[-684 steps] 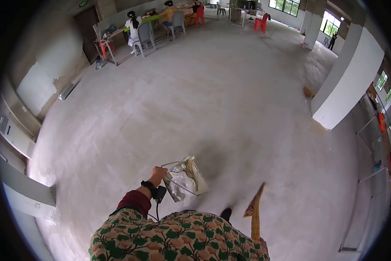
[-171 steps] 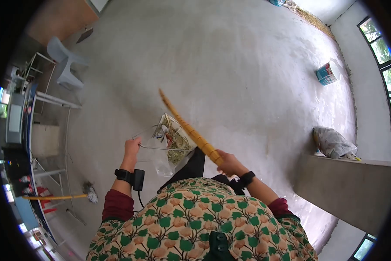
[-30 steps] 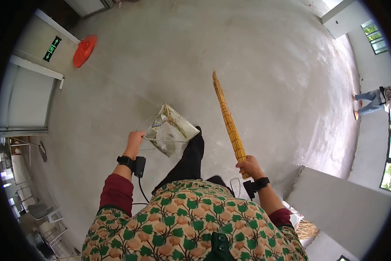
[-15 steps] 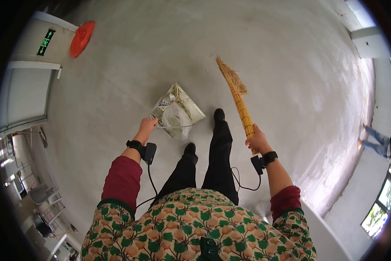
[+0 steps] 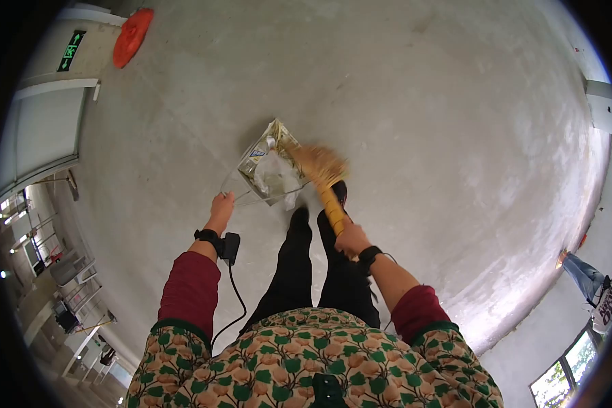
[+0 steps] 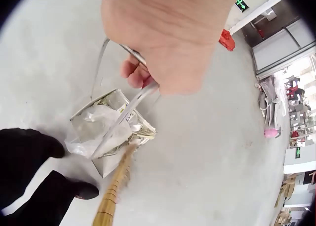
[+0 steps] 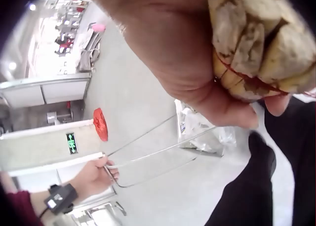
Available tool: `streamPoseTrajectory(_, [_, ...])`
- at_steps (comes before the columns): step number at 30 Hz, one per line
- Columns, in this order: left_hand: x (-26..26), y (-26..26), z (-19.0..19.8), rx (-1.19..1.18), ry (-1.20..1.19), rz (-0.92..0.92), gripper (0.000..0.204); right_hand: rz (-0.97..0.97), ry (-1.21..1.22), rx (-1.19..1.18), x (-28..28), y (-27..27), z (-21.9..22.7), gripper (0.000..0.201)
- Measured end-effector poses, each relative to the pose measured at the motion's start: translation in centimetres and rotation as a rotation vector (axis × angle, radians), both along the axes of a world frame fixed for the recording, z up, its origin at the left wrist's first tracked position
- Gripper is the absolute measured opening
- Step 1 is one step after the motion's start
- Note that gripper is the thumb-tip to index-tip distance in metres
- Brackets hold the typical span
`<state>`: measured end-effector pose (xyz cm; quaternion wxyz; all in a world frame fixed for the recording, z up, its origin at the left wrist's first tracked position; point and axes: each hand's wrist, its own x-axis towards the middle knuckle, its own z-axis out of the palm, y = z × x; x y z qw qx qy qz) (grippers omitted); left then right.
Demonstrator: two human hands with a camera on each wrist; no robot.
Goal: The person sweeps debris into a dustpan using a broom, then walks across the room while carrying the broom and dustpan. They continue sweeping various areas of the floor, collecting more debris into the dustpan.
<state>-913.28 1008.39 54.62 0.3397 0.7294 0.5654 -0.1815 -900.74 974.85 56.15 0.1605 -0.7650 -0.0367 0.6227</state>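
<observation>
The left hand point(image 5: 222, 206) grips the wire handle point(image 6: 129, 110) of a dustpan point(image 5: 256, 168), which holds a clear plastic bag point(image 5: 276, 174) and some straw-like debris. In the head view the right hand point(image 5: 352, 238) grips the yellow bound handle of a straw broom point(image 5: 332, 209). The broom's blurred bristles are at the dustpan's right side, above the person's shoe; whether they touch the pan I cannot tell. Close up in the right wrist view, the right hand point(image 7: 168, 53) has its fingers round the cut end of the broom handle point(image 7: 261, 43).
Grey concrete floor point(image 5: 415, 136) surrounds the person's feet. A red object point(image 5: 133, 38) lies by the wall at the upper left, near a green exit sign point(image 5: 71, 51). At the left are chairs point(image 5: 64, 272) and frames. Another person's legs point(image 5: 582, 275) show at the right, beside a window point(image 5: 554, 387).
The broom has swung left from beside the right foot to the dustpan, the right hand moving with it. The left hand still holds the dustpan handle, now slightly lower and further left.
</observation>
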Motion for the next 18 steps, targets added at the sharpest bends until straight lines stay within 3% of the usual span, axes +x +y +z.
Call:
streamPoseTrajectory(2, [-0.3,0.9,0.0,-0.185,-0.195,0.149,0.027,-0.072,0.202,0.074,-1.1,0.7,0.5,0.066])
streamPoseTrajectory(5, [0.6,0.6,-0.4,-0.176,-0.329,0.035,0.023,-0.195,0.303,0.059,-0.9,0.1,3.0,0.069])
streamPoseTrajectory(7, [2.3,0.3,-0.5,-0.206,-0.364,-0.013,0.021,-0.094,0.065,0.066,-1.1,-1.7,3.0,0.072])
streamPoseTrajectory(8, [3.2,-0.5,-0.4,-0.192,-0.398,0.052,0.021,-0.051,0.000,0.085,-0.4,-2.4,3.6,0.075])
streamPoseTrajectory(9, [4.2,-0.8,0.0,-0.171,-0.431,0.118,0.022,-0.181,0.154,0.071,1.6,-2.4,6.2,0.078])
streamPoseTrajectory(11, [5.7,-0.6,0.3,-0.226,-0.392,0.123,0.016,-0.413,0.156,0.145,2.7,-4.3,6.8,0.079])
streamPoseTrajectory(15, [11.4,-1.2,2.1,-0.311,-0.449,0.190,0.015,-0.437,-0.016,0.159,5.4,-6.6,7.2,0.079])
streamPoseTrajectory(17, [14.2,-0.9,2.9,-0.316,-0.420,0.219,0.016,-0.718,0.081,0.282,6.6,-6.5,7.2,0.077])
streamPoseTrajectory(18, [15.9,-0.9,3.1,-0.312,-0.425,0.199,0.016,-0.733,0.075,0.294,7.4,-6.7,6.9,0.077])
